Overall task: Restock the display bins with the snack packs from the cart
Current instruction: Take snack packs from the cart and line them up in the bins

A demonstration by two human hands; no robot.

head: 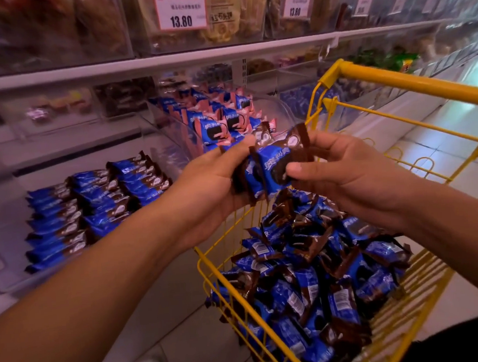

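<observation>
Both hands meet near the centre of the view, above the far left corner of the yellow cart [395, 81]. The left hand [212, 182] holds a small stack of blue-and-brown snack packs [270, 164] standing on edge, its fingers [238, 148] curled round the far side of the stack. The right hand [341, 170] pinches the nearest pack of that stack, thumb pressed on its printed face and the other fingers curled behind its brown top edge.

At five o'clock from the hands, the cart's wire basket holds a loose heap of the same packs [318, 277], lying at all angles, some showing barcodes.

At nine o'clock, a clear display bin [1, 271] on the lower shelf carries neat rows of matching packs [92, 202], laid overlapping.

At eleven o'clock, another clear bin [171, 123] holds pink-and-blue packs [222, 117] standing upright.

At twelve o'clock, upper shelf bins carry two price tags [180, 8] reading 13.80; their contents are blurred.
</observation>
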